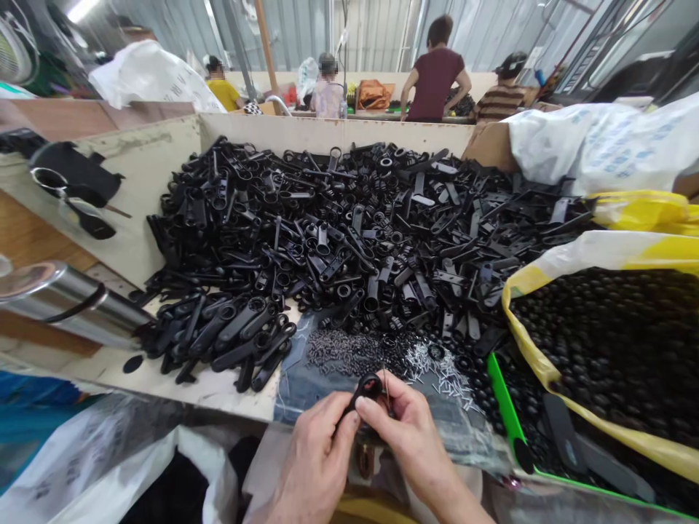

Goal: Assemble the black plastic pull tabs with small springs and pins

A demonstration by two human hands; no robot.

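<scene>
A black plastic part with a ring-shaped end [370, 386] is held up between both hands at the near edge of the bench. My left hand [320, 447] is closed round its narrow body. At the ring end, the thumb and fingers of my right hand [407, 426] press on the same part; whether they also pinch something small cannot be made out. Just beyond the hands, small dark pieces [344, 353] and silver pins [437, 371] lie spread on a blue cloth [292, 386]. Similar finished-looking black handles [234, 331] are heaped to the left.
A large pile of black plastic parts [328, 225] fills the walled bench. On the right stand a yellow-edged sack of black round pieces [617, 342] and a green tray edge [502, 400]. At left lies a steel flask [70, 298]. Several people [440, 73] are farther back.
</scene>
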